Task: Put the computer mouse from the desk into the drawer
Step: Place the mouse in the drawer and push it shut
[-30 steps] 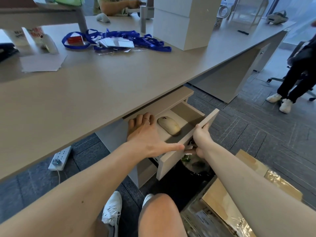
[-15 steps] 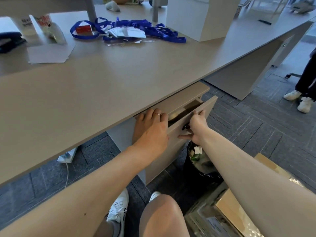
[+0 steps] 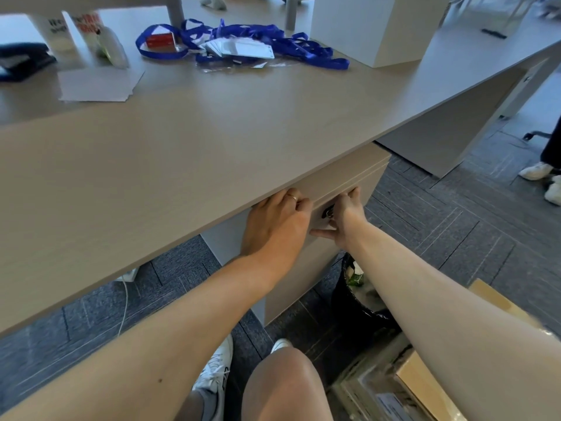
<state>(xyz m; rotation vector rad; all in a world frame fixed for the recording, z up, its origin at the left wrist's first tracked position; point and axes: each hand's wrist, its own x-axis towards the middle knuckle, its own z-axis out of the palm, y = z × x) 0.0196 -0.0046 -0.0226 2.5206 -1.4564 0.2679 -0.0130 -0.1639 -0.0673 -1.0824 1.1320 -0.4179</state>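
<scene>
Your left hand (image 3: 274,226) lay flat against the front of the drawer (image 3: 349,189), its fingers spread loosely and gripping nothing, a ring on one finger. Your right hand (image 3: 344,221) pressed the same front just to the right, fingers hooked over its top edge beside the small lock (image 3: 328,213), thumb stretched left towards the other hand. The drawer sat flush in its cabinet under the table (image 3: 212,141), so the computer mouse was out of sight; whether it lay inside I cannot tell.

On the far part of the table you had a tangle of blue lanyards (image 3: 273,44) with badge cards (image 3: 239,48), a white box (image 3: 376,25) to their right, a sheet of paper (image 3: 100,85) to the left and a dark stapler (image 3: 21,60) at the far left edge. Near your right forearm stood a black waste bin (image 3: 355,296), and cardboard boxes (image 3: 425,381) crowded the floor beside your knee (image 3: 285,387). A power strip's white cable (image 3: 124,302) ran over the carpet under the table.
</scene>
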